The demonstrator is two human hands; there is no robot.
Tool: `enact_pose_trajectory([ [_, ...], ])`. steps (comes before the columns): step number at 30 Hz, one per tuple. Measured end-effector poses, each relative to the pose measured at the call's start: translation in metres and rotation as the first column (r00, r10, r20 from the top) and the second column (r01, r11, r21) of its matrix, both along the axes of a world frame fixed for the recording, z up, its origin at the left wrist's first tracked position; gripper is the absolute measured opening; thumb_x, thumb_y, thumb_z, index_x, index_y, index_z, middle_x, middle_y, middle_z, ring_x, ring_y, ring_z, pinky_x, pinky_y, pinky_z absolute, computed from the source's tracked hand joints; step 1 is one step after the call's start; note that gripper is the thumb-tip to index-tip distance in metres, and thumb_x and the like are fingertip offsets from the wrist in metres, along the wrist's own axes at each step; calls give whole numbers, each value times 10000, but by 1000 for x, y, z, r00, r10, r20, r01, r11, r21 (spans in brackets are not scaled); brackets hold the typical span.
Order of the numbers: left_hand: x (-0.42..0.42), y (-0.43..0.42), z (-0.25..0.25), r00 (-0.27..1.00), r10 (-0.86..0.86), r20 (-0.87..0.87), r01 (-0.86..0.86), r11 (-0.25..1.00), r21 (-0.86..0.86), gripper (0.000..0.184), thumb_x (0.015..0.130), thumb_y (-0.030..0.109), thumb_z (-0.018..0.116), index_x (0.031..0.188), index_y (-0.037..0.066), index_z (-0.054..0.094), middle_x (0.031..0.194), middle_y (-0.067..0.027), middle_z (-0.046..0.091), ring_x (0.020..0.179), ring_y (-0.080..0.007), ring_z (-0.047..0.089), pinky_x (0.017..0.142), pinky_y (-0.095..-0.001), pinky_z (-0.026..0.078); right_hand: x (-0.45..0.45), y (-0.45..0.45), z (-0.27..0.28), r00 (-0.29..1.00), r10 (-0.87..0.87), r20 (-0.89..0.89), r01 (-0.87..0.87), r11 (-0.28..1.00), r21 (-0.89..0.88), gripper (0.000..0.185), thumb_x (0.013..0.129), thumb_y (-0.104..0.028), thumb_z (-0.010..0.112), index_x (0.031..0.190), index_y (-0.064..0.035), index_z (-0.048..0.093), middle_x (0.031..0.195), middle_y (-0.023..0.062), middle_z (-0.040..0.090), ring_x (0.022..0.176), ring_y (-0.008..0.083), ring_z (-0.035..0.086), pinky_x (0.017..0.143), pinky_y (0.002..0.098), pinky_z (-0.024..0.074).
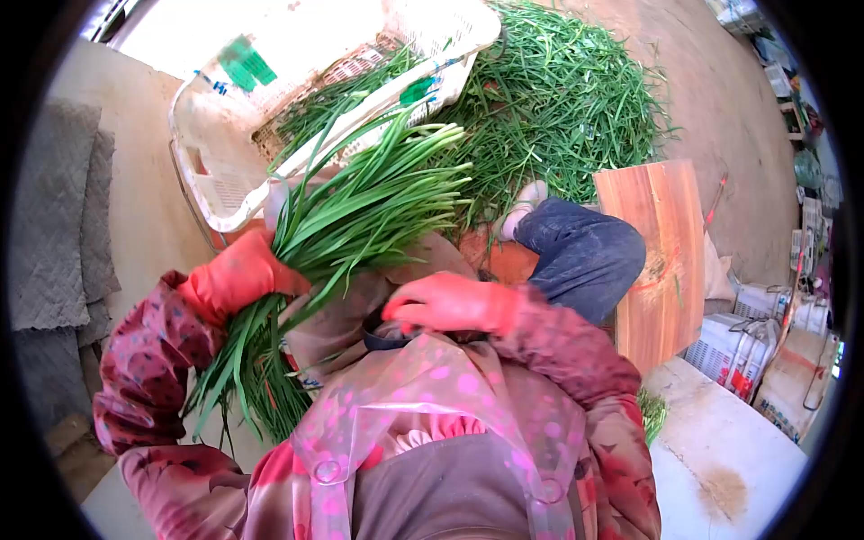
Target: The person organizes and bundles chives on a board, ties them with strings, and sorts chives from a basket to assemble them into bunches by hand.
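Note:
A thick bundle of garlic chives (pixel 369 202) is gripped in my left hand (pixel 243 277), which wears a red rubber glove. The pale cut ends point to the upper right, and the long green leaves hang below the glove. Over my lap, my right hand (pixel 450 303), also red-gloved, has its fingers curled down beside a dark band (pixel 382 340). Whatever those fingers pinch is too small or hidden to make out.
A white plastic crate (pixel 216 184) with more greens inside stands ahead on the left. Beyond my foot spreads a large heap of loose chives (pixel 576 99). A wooden board (pixel 657 261) leans at my right, and several white crates (pixel 733 346) stand farther right.

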State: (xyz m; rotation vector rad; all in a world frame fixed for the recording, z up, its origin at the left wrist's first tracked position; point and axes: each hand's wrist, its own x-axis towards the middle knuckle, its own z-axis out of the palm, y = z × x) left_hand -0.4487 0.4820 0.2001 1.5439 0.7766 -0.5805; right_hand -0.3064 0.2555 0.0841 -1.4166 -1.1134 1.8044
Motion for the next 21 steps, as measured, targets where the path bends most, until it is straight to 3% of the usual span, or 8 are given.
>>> enact_pose_trajectory([
  [4,32,-16,23,964,-258,61,217,901,375,381,737,50,660,1115,3,631,866,-102,697,741,-200,651,703,-335,516,-9,54,-53,995,-92,32,93,995,-43,311,909,-300,511,1107,-104,648,849,56,702,681,162,657,635,325,536],
  [6,32,-39,33,839,-488,-243,445,356,821,519,745,88,632,1254,84,534,835,-172,673,744,-328,663,653,-416,520,0,66,-71,984,-174,30,175,984,-43,316,910,-303,511,1113,-101,644,860,60,699,694,164,656,644,326,535],
  [7,18,-41,20,818,-544,-185,385,280,879,666,731,94,610,1365,195,433,782,-219,623,692,-410,625,592,-476,498,3,68,-75,977,-214,23,215,976,-43,318,910,-304,511,1116,-99,642,865,61,698,700,165,655,648,326,534],
  [10,-25,-55,-13,702,-548,-455,523,-37,851,852,685,80,646,1450,216,296,685,-156,574,587,-365,601,548,-471,481,11,66,-84,951,-310,-9,310,950,-39,325,912,-307,512,1125,-95,636,882,67,693,718,168,653,662,327,533],
  [11,-41,-59,-23,678,-539,-499,590,-6,807,883,680,59,643,1466,223,275,772,-168,575,636,-351,602,562,-448,484,14,63,-85,941,-337,-21,336,941,-40,328,912,-308,513,1128,-93,633,887,68,692,724,169,653,667,328,532],
  [16,-116,-91,-76,838,-513,-188,377,293,879,841,663,25,627,1438,95,310,1176,-242,523,732,-377,607,644,-443,504,25,48,-82,894,-441,-78,439,898,-40,341,915,-314,514,1142,-85,623,915,77,685,755,173,650,690,330,529],
  [20,-130,-96,-48,851,-505,-145,395,432,811,693,699,31,642,1359,73,435,1177,-226,544,806,-372,623,697,-434,514,35,38,-80,857,-509,-79,508,860,-38,352,917,-319,515,1154,-78,614,937,84,679,779,177,648,708,331,527],
  [21,-120,-83,-18,857,-502,-117,444,605,660,574,727,43,661,1280,58,507,1130,-216,566,818,-342,629,699,-410,517,38,35,-78,846,-528,-72,527,849,-34,355,918,-320,515,1157,-76,612,942,85,677,785,178,648,713,332,527],
])
